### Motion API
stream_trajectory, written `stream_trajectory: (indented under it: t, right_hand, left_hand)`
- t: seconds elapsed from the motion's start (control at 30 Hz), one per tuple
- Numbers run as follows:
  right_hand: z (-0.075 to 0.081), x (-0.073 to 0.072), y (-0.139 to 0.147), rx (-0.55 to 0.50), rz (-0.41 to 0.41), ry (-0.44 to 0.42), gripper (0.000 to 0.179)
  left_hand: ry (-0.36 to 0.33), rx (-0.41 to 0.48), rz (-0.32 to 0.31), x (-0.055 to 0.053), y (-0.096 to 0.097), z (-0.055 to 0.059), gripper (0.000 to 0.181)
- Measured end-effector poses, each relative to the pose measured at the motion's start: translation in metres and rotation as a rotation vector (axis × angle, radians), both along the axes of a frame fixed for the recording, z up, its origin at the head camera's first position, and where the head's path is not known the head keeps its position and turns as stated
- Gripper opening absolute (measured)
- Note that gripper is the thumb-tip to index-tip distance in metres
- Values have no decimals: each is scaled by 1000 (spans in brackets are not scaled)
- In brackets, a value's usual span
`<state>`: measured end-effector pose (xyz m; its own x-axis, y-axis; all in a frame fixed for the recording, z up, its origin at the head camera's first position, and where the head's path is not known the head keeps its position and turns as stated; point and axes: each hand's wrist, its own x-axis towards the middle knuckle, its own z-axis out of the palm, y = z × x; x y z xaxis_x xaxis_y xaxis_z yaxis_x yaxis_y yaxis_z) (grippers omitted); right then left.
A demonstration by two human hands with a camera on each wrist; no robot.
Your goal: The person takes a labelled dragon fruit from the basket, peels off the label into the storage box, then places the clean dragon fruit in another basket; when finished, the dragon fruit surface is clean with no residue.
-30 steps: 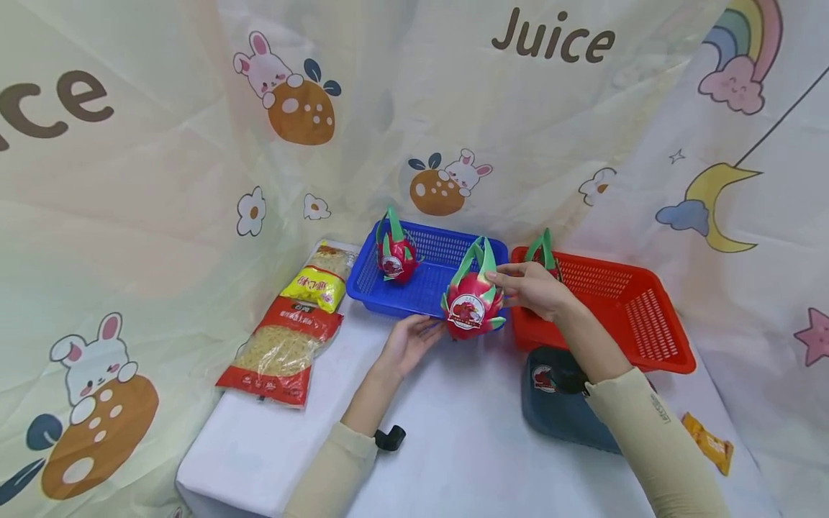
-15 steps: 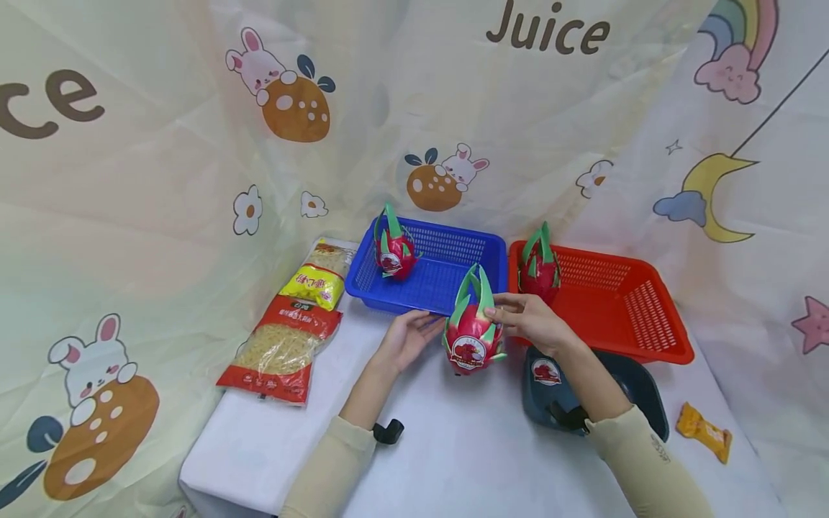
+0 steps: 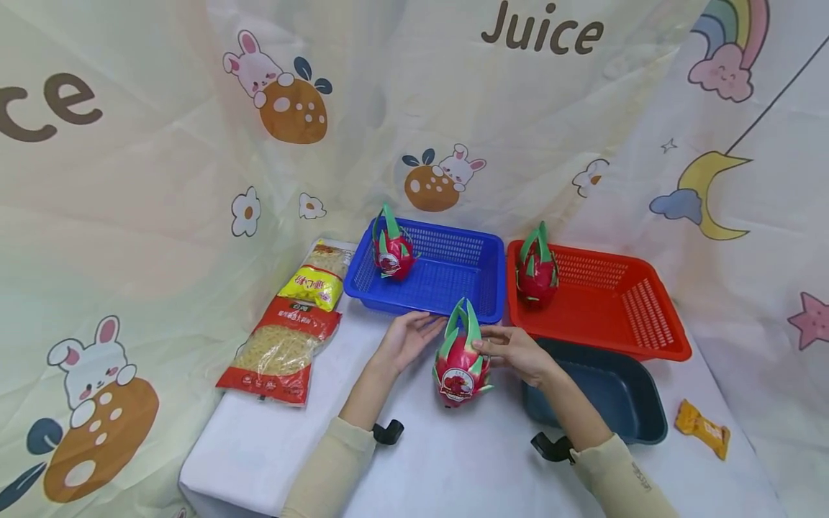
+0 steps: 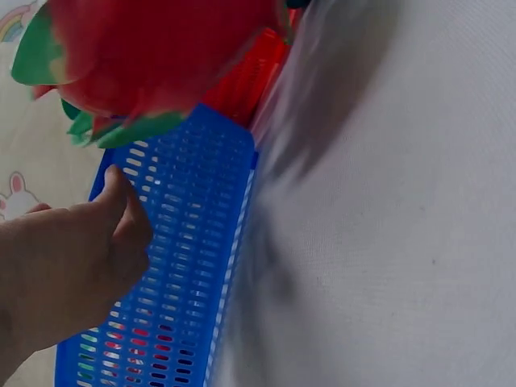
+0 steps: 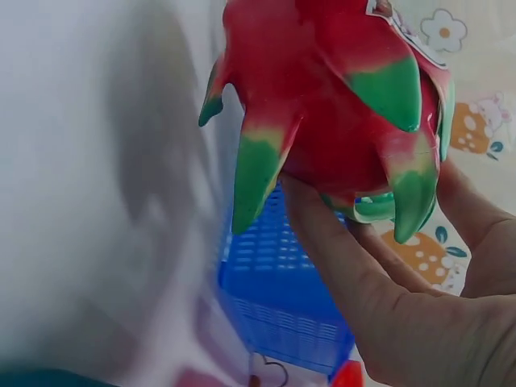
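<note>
The dragon fruit (image 3: 464, 357) is held over the desk (image 3: 447, 460), before the blue basket (image 3: 443, 279), probably pinched sideways so its leaves (image 3: 471, 329) stay upright; the right hand's (image 3: 518, 354) grip is clamped on it, forearm (image 3: 578, 408) slanting in; the left hand's (image 3: 404, 342) grip is loose, holding nothing I can see, fingers near the basket.

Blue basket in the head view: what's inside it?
One dragon fruit sits at the left end of the blue basket; nothing else shows inside. The floor beneath that fruit is covered, and leaf tips of the held dragon fruit hide part of the near rim.
</note>
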<state>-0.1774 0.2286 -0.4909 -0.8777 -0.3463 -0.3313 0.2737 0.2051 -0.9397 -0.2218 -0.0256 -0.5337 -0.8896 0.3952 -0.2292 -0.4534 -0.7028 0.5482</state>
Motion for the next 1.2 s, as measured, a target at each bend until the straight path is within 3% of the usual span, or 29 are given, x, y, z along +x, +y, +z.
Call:
stream_trajectory:
  t: [0.17,0.33,0.47,0.67,0.9,1.03,1.2]
  right_hand:
    - [-10,-1,-2,-2,17,-16,63]
    - [-16,0,-1,-7,22,-38,64]
    - [-18,2,-1,4,3,-44,66]
    - [-18,7,-3,79,-26,17,67]
    - [-17,7,-12,149,-55,94,66]
    - [-18,7,-19,164,-75,99,64]
    - [-16,8,-22,186,-96,115,60]
  left_hand:
    - [22,-62,-15,2,3,-4,17]
    - [48,-88,-39,5,6,-8,23]
    - [68,-106,-23,7,7,-9,18]
    - [98,-242,28,14,2,-7,37]
    - [148,-334,43,23,-11,-10,37]
    - [184,-391,19,30,-21,-12,35]
    - [292,-464,-64,36,-30,-13,34]
